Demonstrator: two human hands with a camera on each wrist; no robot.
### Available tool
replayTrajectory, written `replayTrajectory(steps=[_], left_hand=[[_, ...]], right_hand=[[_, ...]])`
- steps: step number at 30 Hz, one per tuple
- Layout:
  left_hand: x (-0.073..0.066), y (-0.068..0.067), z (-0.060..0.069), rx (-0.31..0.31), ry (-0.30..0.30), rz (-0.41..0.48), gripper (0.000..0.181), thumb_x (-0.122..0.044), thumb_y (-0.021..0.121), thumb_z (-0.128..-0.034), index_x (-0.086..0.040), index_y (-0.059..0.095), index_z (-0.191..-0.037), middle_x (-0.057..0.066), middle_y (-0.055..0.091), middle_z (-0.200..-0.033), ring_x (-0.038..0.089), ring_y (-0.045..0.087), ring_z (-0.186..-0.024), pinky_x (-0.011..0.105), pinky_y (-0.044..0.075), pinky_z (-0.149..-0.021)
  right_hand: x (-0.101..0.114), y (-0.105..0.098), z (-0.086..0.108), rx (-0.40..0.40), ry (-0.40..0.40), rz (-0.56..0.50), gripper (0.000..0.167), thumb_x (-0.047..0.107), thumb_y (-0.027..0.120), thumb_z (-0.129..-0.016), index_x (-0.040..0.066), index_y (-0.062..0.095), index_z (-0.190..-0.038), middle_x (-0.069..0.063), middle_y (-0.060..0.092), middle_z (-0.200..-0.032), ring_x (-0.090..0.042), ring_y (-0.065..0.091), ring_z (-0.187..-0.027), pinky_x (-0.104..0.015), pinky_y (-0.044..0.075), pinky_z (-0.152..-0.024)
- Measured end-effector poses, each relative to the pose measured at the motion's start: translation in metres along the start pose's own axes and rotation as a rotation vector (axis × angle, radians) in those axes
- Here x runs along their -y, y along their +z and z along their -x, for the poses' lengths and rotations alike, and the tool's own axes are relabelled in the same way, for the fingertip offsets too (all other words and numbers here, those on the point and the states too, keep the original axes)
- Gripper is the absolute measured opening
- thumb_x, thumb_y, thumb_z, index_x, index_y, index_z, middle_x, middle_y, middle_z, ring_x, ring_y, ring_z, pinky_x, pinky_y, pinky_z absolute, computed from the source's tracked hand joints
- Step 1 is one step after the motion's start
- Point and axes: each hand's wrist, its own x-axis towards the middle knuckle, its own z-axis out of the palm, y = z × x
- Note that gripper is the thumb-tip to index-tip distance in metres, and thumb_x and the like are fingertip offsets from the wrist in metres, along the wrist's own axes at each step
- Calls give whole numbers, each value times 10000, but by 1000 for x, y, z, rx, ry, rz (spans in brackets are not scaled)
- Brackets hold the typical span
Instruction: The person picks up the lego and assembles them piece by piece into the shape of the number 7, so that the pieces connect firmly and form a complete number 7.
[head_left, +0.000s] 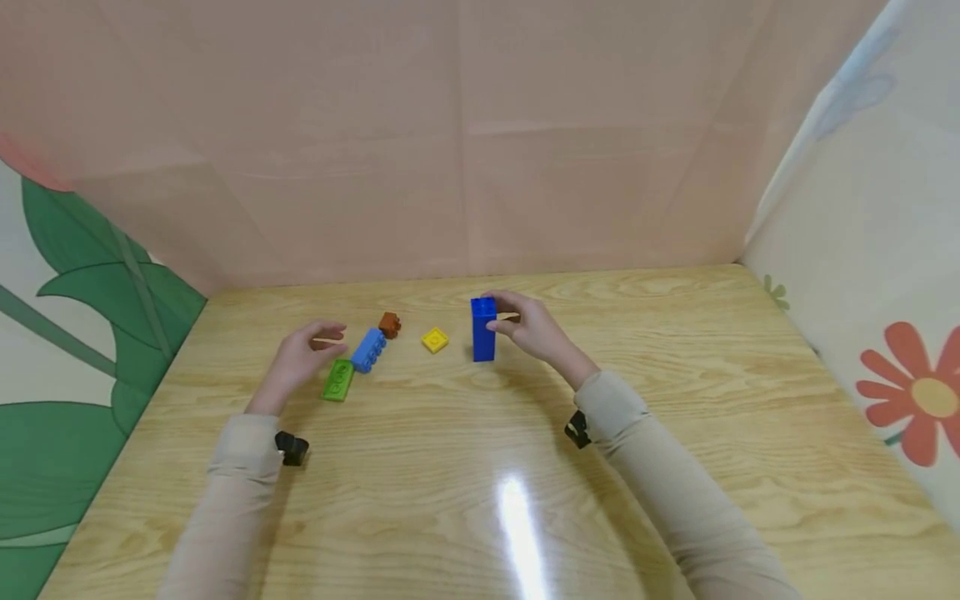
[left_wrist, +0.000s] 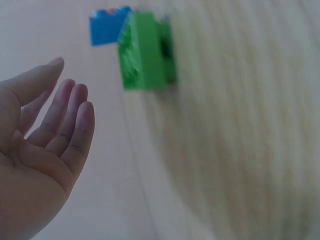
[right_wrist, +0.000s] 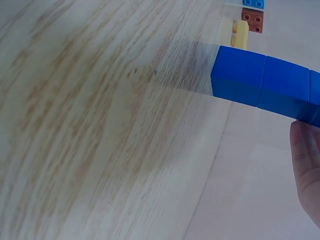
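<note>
My right hand (head_left: 533, 327) pinches an upright dark blue tower of stacked toy bricks (head_left: 483, 332) near its top, with the thumb on the near side. The right wrist view shows the seams between the stacked blue bricks (right_wrist: 237, 75); the fingers (right_wrist: 306, 155) reach its upper end at the frame's edge. To the left, my left hand (head_left: 302, 357) hovers with loosely bent fingers and holds nothing. Closest to it are a flat green brick (head_left: 338, 380) and a lighter blue brick (head_left: 369, 350). Thumb and fingers stand apart in the left wrist view, beside the green brick (left_wrist: 145, 52).
A small brown brick (head_left: 389, 324) sits behind the light blue one. Between it and the tower lies a square yellow brick (head_left: 435, 340). The wooden table (head_left: 420, 500) ends at a pink cloth (head_left: 450, 167) behind and a flower-printed panel (head_left: 862, 250) on the right.
</note>
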Motion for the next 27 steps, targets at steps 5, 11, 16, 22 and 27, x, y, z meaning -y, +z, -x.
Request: replayTrajectory(steps=[5,11,16,22,27], left_hand=[[11,-2,3,24,-16,-22,410,-101,594,-942,32,516,-1322,265,569,-1283,415,585,-1136,469,529,-917],[19,-4,4,118,-52,-48,428,-139,612,-934,23,515,-1319,271,538,-1322,425,549,-1181,496,493,-966],[23,-4,4,185,-69,-71,459,-168,634,-922,15,513,-1325,265,521,-1337,415,533,-1186,498,487,-963],[25,-3,4,215,-42,-100,471,-180,647,-913,43,525,-1309,272,535,-1324,416,552,-1152,486,501,-932],[27,-2,3,233,-22,-117,461,-180,633,-923,69,526,-1296,294,540,-1306,435,555,-1148,498,500,-938]], right_hand=[[0,0,0,4,6,4,465,70,591,-937,20,474,-1384,-205,593,-1280,-342,555,-1214,-451,496,-1003],[0,0,-1,10,15,-1,470,78,588,-940,22,467,-1390,-203,583,-1301,-345,547,-1227,-459,489,-1011],[0,0,-1,6,5,-2,461,75,591,-938,30,478,-1382,-201,586,-1295,-343,555,-1215,-457,496,-1001],[-1,0,-1,-5,-28,3,453,57,602,-927,1,489,-1362,-211,602,-1268,-351,568,-1194,-459,504,-989],[-1,0,0,-10,-34,0,447,52,601,-926,-1,493,-1356,-222,607,-1254,-359,571,-1189,-466,506,-985]])
